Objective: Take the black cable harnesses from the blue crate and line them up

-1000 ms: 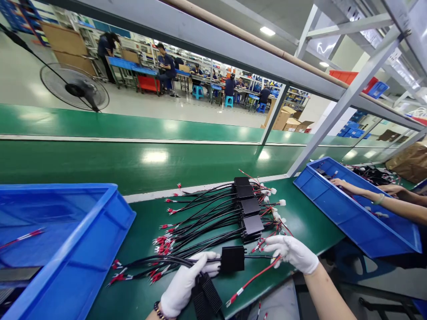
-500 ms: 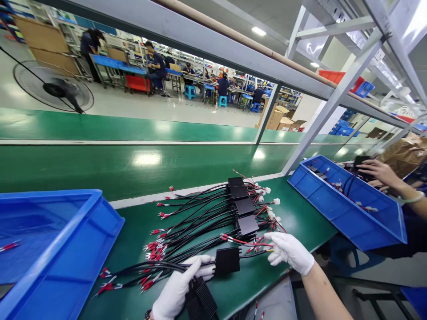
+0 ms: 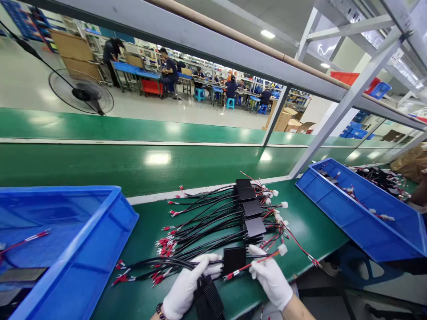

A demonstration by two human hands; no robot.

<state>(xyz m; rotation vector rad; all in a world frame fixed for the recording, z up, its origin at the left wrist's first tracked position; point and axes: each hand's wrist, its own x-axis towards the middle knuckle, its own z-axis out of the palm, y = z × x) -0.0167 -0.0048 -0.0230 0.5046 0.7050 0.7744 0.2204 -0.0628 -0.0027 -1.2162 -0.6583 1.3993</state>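
Observation:
My gloved left hand (image 3: 191, 284) is closed round the thick black cables of a flat black module (image 3: 234, 261), just left of its case. Ribbed black modules (image 3: 209, 300) hang below that palm, partly covered by it. My gloved right hand (image 3: 269, 279) is at the module's other end, its fingers closed on the thin wires there. A red wire (image 3: 240, 270) with a red fork terminal crosses in front of the case and leads to a white connector (image 3: 283, 250). Beyond lies a row of black modules (image 3: 252, 209), red-tipped cables (image 3: 167, 246) to the left, white plugs to the right.
A blue bin (image 3: 96, 249) with modules and wires inside stands at the left. Another blue bin (image 3: 350, 213) stands at the right, holding wired parts. A grey frame post (image 3: 333, 120) rises behind the green bench (image 3: 310, 222). People sit working across the room.
My right hand has moved left and down, closer to the module, and its fingers have closed on wires. The red wire now lies across the module's front. The view has shifted left.

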